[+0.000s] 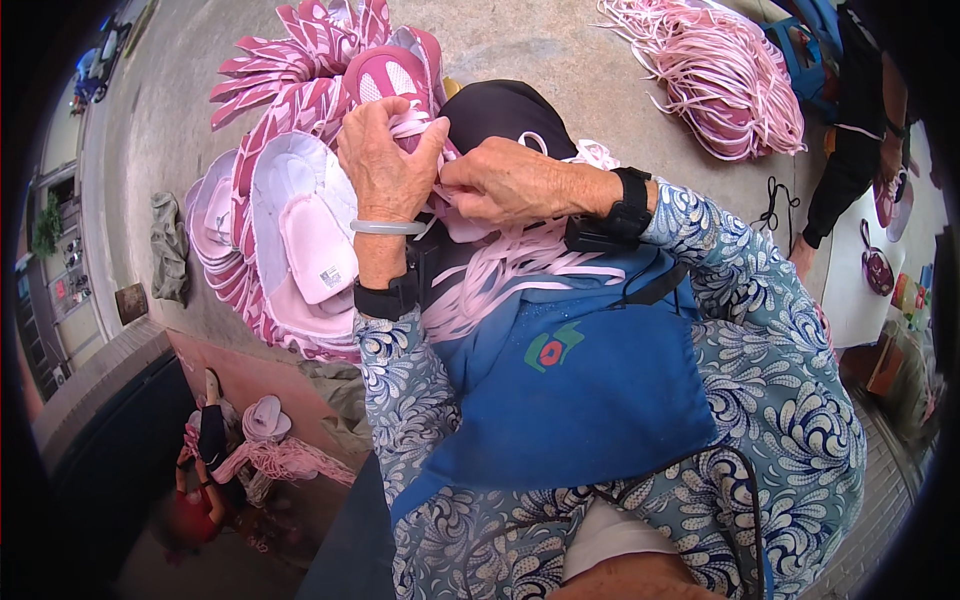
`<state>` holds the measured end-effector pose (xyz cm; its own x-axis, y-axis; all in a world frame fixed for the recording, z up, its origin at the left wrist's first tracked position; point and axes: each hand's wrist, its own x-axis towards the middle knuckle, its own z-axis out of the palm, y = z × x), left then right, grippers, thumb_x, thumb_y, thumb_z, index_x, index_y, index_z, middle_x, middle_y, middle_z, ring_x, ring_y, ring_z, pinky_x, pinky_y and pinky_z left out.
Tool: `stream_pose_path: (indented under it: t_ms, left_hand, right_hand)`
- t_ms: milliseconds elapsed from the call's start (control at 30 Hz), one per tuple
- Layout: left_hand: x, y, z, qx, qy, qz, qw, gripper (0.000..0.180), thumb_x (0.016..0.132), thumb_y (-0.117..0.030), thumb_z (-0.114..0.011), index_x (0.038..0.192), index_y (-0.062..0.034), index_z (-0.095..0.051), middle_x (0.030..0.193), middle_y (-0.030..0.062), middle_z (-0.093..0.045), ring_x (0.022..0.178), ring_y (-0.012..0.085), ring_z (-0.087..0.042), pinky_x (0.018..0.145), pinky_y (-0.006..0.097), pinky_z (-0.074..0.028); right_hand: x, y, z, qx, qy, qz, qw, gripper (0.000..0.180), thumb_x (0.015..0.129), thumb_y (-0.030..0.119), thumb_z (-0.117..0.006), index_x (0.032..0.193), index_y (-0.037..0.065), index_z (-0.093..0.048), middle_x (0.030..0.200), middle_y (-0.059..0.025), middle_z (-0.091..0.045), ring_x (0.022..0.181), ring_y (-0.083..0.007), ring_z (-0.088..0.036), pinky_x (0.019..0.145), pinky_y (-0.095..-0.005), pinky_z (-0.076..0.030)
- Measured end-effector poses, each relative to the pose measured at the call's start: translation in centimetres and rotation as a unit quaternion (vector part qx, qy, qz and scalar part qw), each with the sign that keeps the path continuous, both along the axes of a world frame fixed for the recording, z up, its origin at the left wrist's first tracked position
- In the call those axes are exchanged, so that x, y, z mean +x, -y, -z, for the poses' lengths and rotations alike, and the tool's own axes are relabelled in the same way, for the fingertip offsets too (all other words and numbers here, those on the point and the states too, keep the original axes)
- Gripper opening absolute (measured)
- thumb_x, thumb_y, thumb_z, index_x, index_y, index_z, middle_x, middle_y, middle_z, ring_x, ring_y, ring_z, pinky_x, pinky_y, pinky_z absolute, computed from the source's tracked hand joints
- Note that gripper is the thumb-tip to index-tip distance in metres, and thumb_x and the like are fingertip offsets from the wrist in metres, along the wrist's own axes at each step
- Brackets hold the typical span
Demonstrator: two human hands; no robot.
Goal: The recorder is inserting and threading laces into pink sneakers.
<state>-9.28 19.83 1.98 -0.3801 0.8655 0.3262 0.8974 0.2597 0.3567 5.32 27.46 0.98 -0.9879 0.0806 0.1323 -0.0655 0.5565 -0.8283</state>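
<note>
A pink and white shoe upper (385,75) lies in front of me, its toe pointing away. My left hand (385,155) is closed on its lacing area, and a pale pink shoelace (410,124) shows between thumb and fingers. Close beside it, my right hand (515,180) is pinched near the upper's side. A bit of pale lace seems to be in its fingertips, though the fingers partly hide it. Loose pink laces (510,270) spread across the blue apron (590,390) on my lap.
Stacked pink uppers (285,80) curve along my left, with pale-lined ones (300,225) nearer. A heap of laced uppers (715,75) lies on the floor at far right. Another person's arm (890,150) holds a shoe piece at the right. A person in red (195,515) sits lower left.
</note>
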Motion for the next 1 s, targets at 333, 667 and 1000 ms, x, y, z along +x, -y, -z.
stream_pose_path:
  t_ms: [333,667,1000]
  left_hand:
    - [-0.4,0.2,1.2,0.048,0.128,-0.030,0.990,0.032,0.067,-0.029,-0.076,0.079,-0.0058,-0.056,0.091,0.0099,-0.049,0.092,0.0260,-0.048,0.082,0.038,-0.040]
    - [-3.5,-2.2,2.6,0.054,0.290,-0.089,0.951,0.084,0.060,-0.038,-0.080,0.119,0.0000,-0.034,0.111,0.0190,-0.042,0.111,0.0320,-0.041,0.096,0.038,-0.037]
    - [-5.8,-3.4,3.3,-0.037,0.484,-0.085,0.870,0.110,0.054,-0.038,-0.083,0.130,0.0071,-0.016,0.110,0.0292,-0.047,0.091,0.0337,-0.061,0.067,0.031,-0.057]
  right_hand:
    - [1.6,0.4,0.9,-0.029,0.067,-0.013,0.997,0.019,0.081,0.014,-0.054,0.072,-0.003,-0.054,0.061,-0.0124,-0.054,0.058,-0.0262,-0.055,0.058,-0.0345,-0.044]
    - [1.9,1.2,1.3,-0.056,0.028,0.095,0.993,0.020,0.084,0.016,-0.052,0.083,-0.003,-0.057,0.073,-0.0121,-0.057,0.062,-0.0207,-0.055,0.060,-0.0316,-0.045]
    - [2.4,3.5,-0.2,-0.202,0.143,0.156,0.956,0.030,0.086,0.027,-0.059,0.083,-0.003,-0.060,0.063,-0.0026,-0.058,0.055,-0.0088,-0.053,0.051,-0.0230,-0.041]
